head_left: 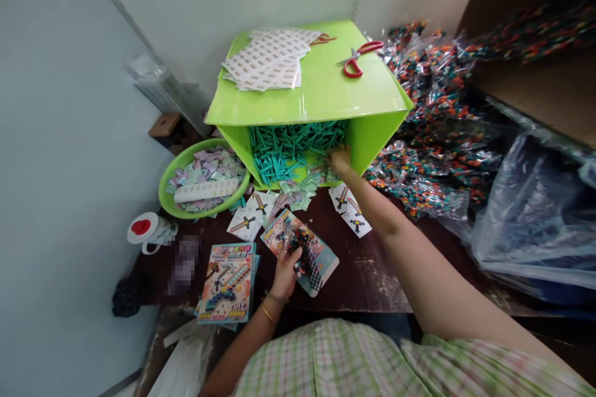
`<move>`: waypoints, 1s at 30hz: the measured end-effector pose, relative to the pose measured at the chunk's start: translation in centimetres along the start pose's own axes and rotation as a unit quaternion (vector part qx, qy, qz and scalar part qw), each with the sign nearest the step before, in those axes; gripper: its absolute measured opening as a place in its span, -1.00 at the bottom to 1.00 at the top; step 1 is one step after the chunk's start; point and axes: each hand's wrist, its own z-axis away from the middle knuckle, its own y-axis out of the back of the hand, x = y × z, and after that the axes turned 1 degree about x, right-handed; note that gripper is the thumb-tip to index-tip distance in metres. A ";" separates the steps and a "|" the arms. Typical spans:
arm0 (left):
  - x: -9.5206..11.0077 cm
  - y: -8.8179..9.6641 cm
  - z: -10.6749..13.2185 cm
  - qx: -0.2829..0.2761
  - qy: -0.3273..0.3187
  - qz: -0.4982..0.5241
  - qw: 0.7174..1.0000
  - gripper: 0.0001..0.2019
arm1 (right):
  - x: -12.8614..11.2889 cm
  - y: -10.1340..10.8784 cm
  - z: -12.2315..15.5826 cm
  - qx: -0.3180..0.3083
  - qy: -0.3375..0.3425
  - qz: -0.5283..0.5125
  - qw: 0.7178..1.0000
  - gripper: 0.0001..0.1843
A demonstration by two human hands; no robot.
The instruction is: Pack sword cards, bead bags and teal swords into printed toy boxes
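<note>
My left hand [285,274] is closed on a clear bag of beads [305,248], mostly dark with some orange and white, above a printed package [327,258] on the table. Inside a bright green box [307,102] lying on its side, my right hand [339,160] reaches down at the right end of a heap of teal stick-like pieces [298,142]. Its fingers are curled and partly hidden, and what they grip cannot be made out. Small pale green and lilac packets [300,193] spill from the box's front edge. Cards with pixel swords [249,218] lie left and right of them.
Red-handled scissors [357,62] and printed white sheets [272,59] lie on the box. To the left are a green basket [162,195] of packets, a lidded mug [151,232] and stacked printed packages [228,285]. Bagged colourful beads [428,118] pile up at right, beside clear plastic [531,211].
</note>
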 end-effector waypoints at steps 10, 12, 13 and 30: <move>-0.5 -3.4 -0.2 0.045 -0.097 0.054 0.993 -0.48 | -9.8 -2.6 28.7 -0.054 0.111 -0.053 0.991 -0.63; -0.7 -3.8 0.9 0.034 -0.104 0.062 0.992 -0.49 | -10.2 -2.3 30.8 -0.033 0.101 -0.046 0.993 -0.64; -0.7 -3.9 1.6 0.027 -0.105 0.062 0.992 -0.50 | -10.2 -2.0 31.2 -0.015 0.094 -0.061 0.994 -0.66; -0.6 0.6 5.0 -0.234 -0.280 -0.506 0.782 -0.51 | 1.8 4.4 35.4 0.010 -0.294 -0.403 0.867 -0.27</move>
